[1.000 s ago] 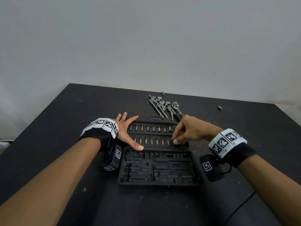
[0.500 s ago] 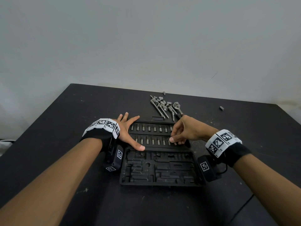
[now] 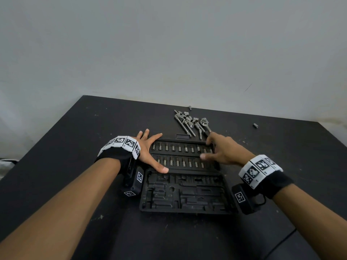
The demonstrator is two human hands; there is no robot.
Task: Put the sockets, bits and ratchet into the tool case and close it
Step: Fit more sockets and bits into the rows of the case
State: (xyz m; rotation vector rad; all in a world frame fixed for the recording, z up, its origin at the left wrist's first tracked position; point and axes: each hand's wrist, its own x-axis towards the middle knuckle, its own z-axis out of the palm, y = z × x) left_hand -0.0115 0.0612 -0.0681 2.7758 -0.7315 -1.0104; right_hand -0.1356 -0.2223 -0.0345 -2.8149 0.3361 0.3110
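A black tool case (image 3: 185, 196) lies open on the dark table. Its far half holds two rows of bits (image 3: 176, 148); the near half shows bare moulded slots. My left hand (image 3: 148, 150) lies flat with fingers spread on the case's left edge, thumb on the middle hinge line. My right hand (image 3: 221, 150) hovers over the right end of the bit rows, fingers apart and stretched toward the far edge, holding nothing that I can see. Just beyond the case lies a pile of sockets, extension bars and the ratchet (image 3: 203, 122).
A single socket (image 3: 255, 125) sits alone at the far right of the table (image 3: 75, 143). Another small socket (image 3: 190, 107) lies near the table's back edge by the grey wall. A dark cable runs off the near right corner.
My right hand has lifted off the lower bit row, opened its pinched fingers and moved toward the far edge of the case. The left hand has stayed in place.
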